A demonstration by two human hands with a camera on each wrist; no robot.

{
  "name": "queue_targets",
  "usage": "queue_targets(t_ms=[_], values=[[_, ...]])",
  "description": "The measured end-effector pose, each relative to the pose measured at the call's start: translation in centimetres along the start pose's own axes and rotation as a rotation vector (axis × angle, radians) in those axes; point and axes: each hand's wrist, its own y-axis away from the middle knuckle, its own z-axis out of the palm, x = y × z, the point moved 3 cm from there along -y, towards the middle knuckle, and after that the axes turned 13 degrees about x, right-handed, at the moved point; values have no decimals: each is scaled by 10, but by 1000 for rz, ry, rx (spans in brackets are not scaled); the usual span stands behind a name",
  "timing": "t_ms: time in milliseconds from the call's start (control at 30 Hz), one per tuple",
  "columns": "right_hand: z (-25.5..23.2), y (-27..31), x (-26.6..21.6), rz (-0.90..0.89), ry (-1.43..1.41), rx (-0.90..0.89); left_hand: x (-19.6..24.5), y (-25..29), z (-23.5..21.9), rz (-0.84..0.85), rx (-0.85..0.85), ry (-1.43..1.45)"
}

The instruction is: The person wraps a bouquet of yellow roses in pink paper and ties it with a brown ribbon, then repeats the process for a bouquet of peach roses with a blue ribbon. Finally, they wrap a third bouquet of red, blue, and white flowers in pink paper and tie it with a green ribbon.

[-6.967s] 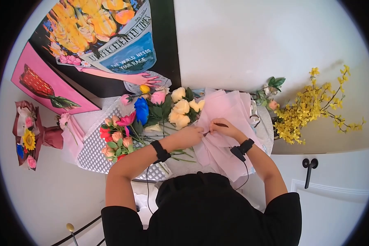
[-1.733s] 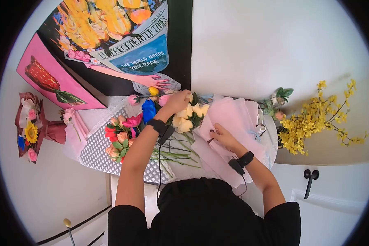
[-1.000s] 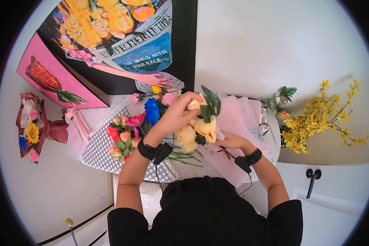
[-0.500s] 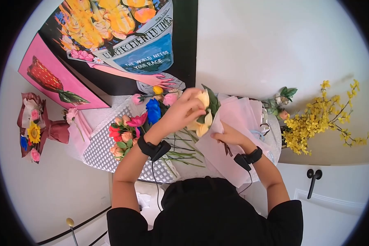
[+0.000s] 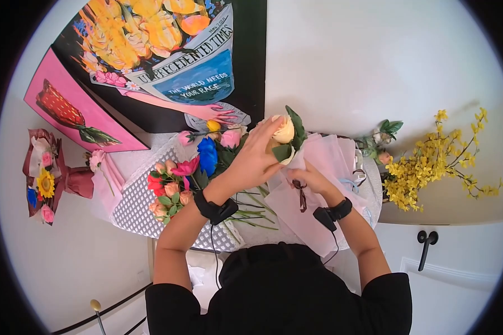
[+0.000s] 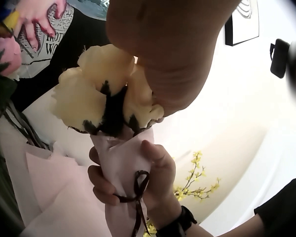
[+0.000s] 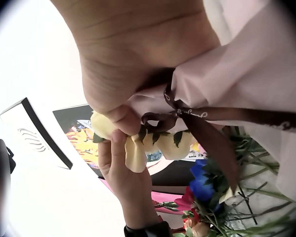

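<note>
One cream-rose bouquet [image 5: 285, 134], just off head-view centre toward 2 o'clock. Right hand [image 5: 312, 177] has fingers curled round the pink wrap [image 6: 122, 165]; left hand [image 5: 254, 162] at the blooms [image 6: 78, 102], can't tell if pinching. Likely light, soft, wrap creases easily; grip near ribbon [image 7: 246, 116], not blooms.

On my head feed I have a pale-covered table [image 5: 375, 185]; a grey-and-white patterned sheet [image 5: 133, 204] lies across its left part; I make out peach roses [image 5: 172, 187], a magenta flower [image 5: 185, 167] and a blue flower [image 5: 207, 156] over it, green stems [image 5: 256, 212] pointing rightward; pink sheets [image 5: 332, 151] cover much of the right side.
</note>
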Motion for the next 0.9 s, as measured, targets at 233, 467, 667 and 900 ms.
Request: queue_targets(t_ms=[233, 467, 667, 900], values=[[-3, 2, -8, -2, -319, 87, 16, 9, 2, 88, 332, -244], [7, -2, -14, -354, -119, 201, 9, 7, 3, -181, 377, -88], [-5, -5, -29, -312, 95, 235, -30, -10, 3, -598, 237, 214], [0, -9, -19, -579, 775, 415, -25, -11, 10, -767, 95, 11]])
